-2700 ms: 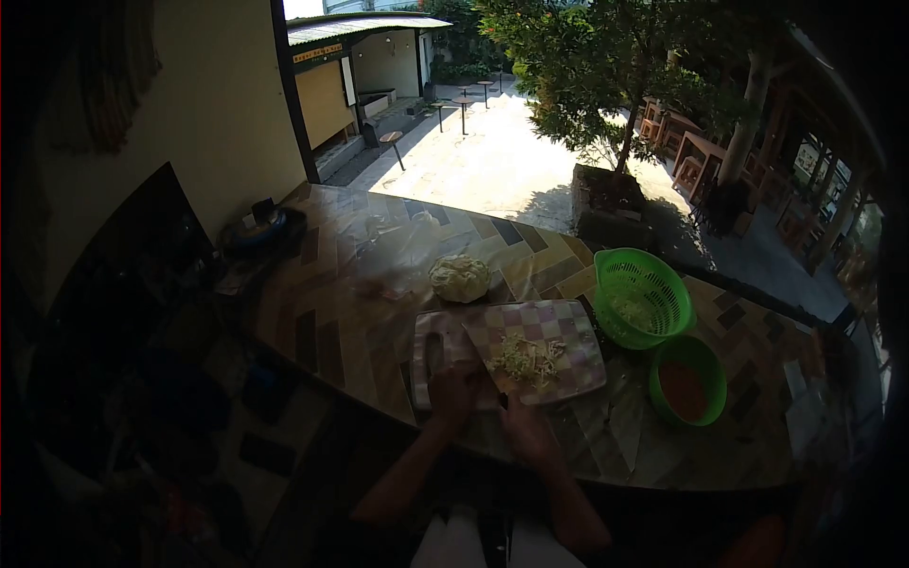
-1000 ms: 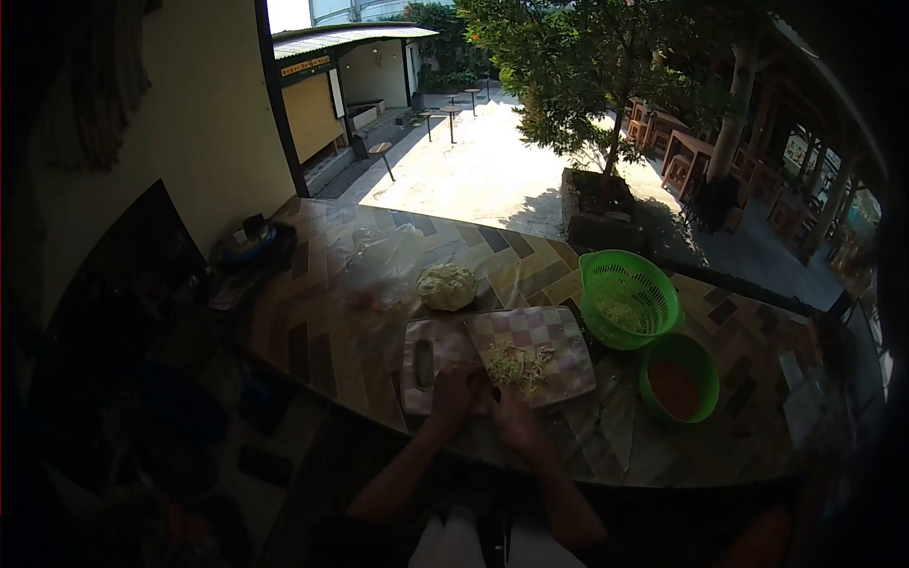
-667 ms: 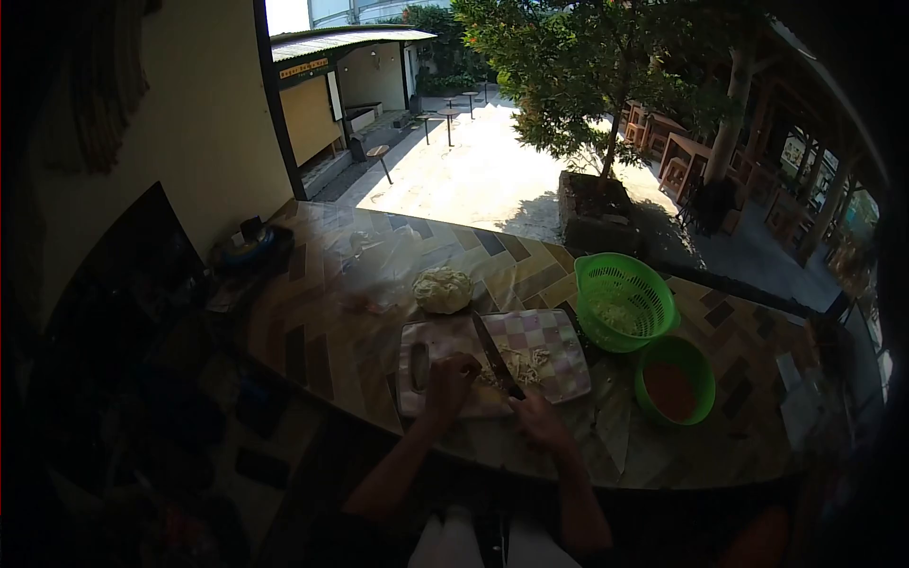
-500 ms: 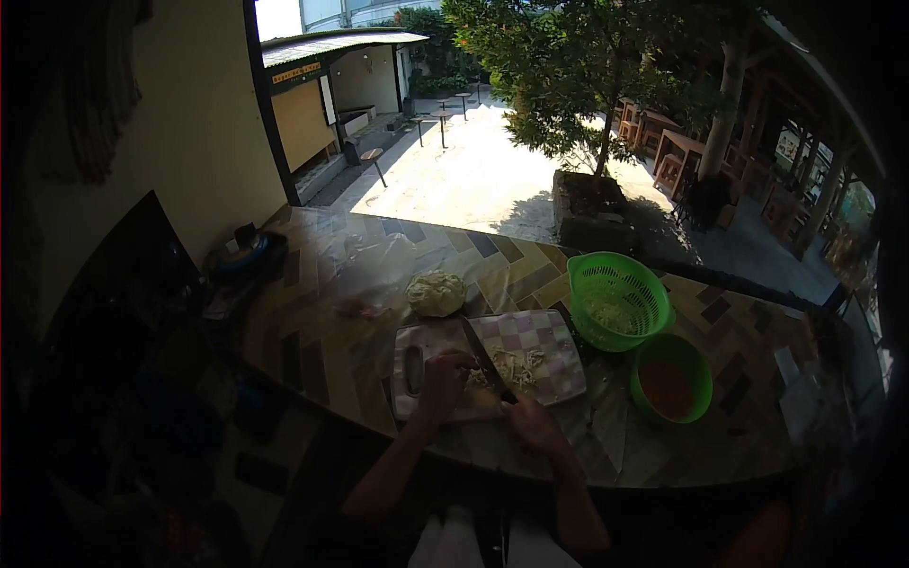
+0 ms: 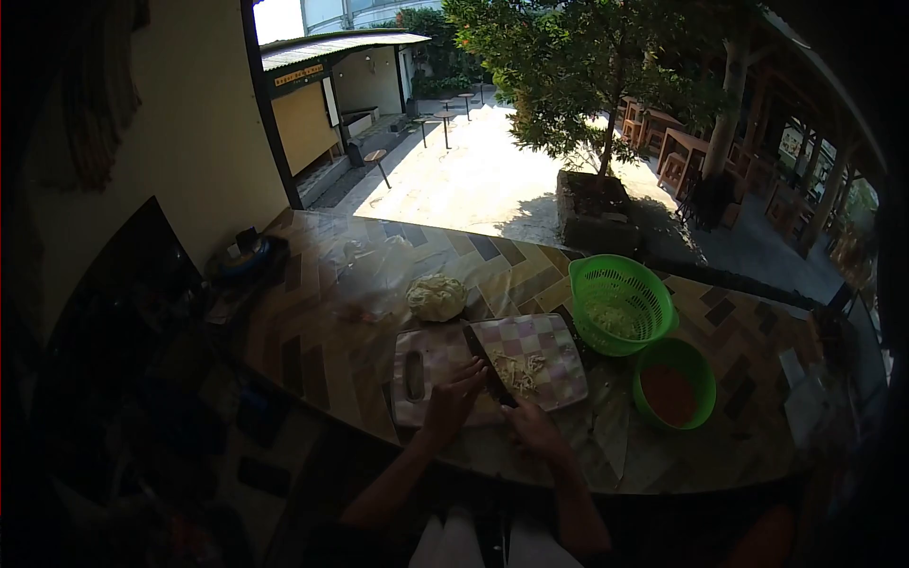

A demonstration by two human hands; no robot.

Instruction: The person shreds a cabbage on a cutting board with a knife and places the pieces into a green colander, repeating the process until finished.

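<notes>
My right hand (image 5: 535, 428) grips the handle of a kitchen knife (image 5: 486, 363), its dark blade slanting up and left across a pink-and-white checked cutting board (image 5: 559, 350). Close against the blade's left side is my left hand (image 5: 454, 398), fingers drawn together over the board; whatever lies under them is hidden. Pale shredded pieces, looking like cabbage (image 5: 521, 372), lie right of the blade. Behind the board sits a pale, round head of cabbage (image 5: 436, 297).
To the right stand a green colander (image 5: 576, 298) with pale shreds inside and a green bowl (image 5: 703, 407) with orange-red contents. Clear plastic (image 5: 379, 260) lies at the back left of the herringbone-patterned table (image 5: 331, 379). Beyond are a tree (image 5: 606, 85) and several stools.
My left hand has shifted slightly up and right, its fingers now straighter beside the blade. The knife has turned a little, with my right hand still on its handle.
</notes>
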